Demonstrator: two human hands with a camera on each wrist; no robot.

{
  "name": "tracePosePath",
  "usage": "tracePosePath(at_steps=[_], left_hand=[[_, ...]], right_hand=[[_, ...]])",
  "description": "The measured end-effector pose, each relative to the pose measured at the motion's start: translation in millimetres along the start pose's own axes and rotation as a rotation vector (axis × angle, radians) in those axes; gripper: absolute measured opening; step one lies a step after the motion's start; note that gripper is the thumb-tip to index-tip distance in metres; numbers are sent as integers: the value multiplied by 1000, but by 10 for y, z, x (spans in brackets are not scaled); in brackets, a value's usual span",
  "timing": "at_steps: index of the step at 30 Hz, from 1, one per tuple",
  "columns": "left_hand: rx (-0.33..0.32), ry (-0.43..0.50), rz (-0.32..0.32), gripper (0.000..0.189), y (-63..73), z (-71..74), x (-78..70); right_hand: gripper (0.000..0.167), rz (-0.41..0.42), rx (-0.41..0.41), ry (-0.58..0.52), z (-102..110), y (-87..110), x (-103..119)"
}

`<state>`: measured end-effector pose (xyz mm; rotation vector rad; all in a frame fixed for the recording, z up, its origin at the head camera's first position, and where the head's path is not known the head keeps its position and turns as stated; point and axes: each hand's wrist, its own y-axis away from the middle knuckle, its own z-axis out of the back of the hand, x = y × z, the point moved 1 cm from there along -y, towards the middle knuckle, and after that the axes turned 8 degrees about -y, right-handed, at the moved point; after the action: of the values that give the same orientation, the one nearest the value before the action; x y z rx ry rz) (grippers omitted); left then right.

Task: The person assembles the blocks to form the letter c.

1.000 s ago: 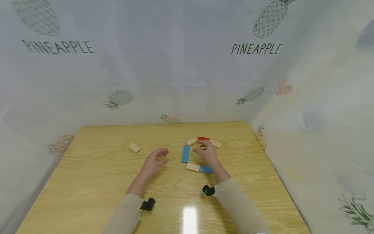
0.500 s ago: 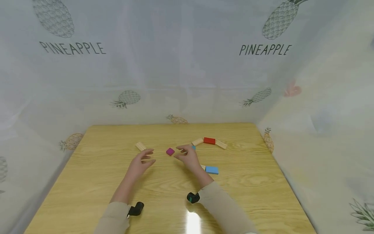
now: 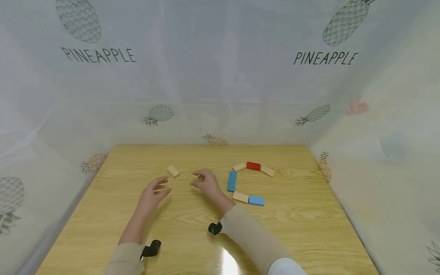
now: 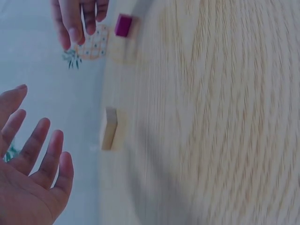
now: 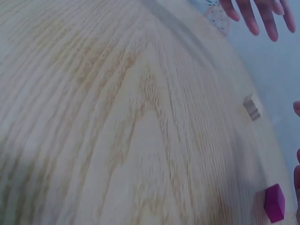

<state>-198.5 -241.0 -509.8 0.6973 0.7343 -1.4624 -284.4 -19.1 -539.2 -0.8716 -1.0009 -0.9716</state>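
My left hand [image 3: 153, 195] hovers over the left of the table, fingers apart and nothing held. Just beyond its fingertips lies a plain wooden block [image 3: 173, 171], also seen beside the hand in the left wrist view. Nearer the middle is my right hand [image 3: 207, 183], with thumb and fingers spread apart and nothing between them. A magenta block [image 4: 123, 25] lies on the tabletop near the right fingers; in the head view it is hidden. The right wrist view catches the magenta block [image 5: 274, 203] close to the right fingertips.
Right of my right hand lies an open arrangement of blocks: a long blue one [image 3: 232, 181], a red one [image 3: 253, 166], a second blue one [image 3: 256, 200] and several plain wooden ones [image 3: 240, 197]. A pineapple-print cloth [image 3: 220, 84] hangs around the wooden table [image 3: 295, 236].
My left hand has moved away from the magenta block, leftward toward the plain wooden block. My right hand has swung left from the block arrangement to the magenta block. The head view has shifted.
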Motion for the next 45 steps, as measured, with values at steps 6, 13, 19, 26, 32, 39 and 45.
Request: tracePosePath(at_steps=[6, 13, 19, 26, 32, 39, 45], left_hand=[[-23, 18, 37, 53, 32, 92, 111], [-30, 52, 56, 56, 81, 149, 232], [-39, 41, 75, 57, 154, 197, 304], [-56, 30, 112, 59, 205, 271, 365], [-63, 43, 126, 60, 238, 295, 410], [-74, 46, 104, 62, 225, 310, 452], [-80, 32, 120, 62, 221, 361, 468]], right_hand=[[36, -15, 32, 47, -175, -185, 8], [36, -48, 52, 79, -359, -320, -13], [36, -65, 62, 128, -518, -408, -183], [36, -41, 61, 164, -711, -507, -234], [35, -80, 28, 356, -814, -545, -184], [24, -88, -70, 420, -865, -577, -131], [14, -61, -98, 430, -941, -634, -173]])
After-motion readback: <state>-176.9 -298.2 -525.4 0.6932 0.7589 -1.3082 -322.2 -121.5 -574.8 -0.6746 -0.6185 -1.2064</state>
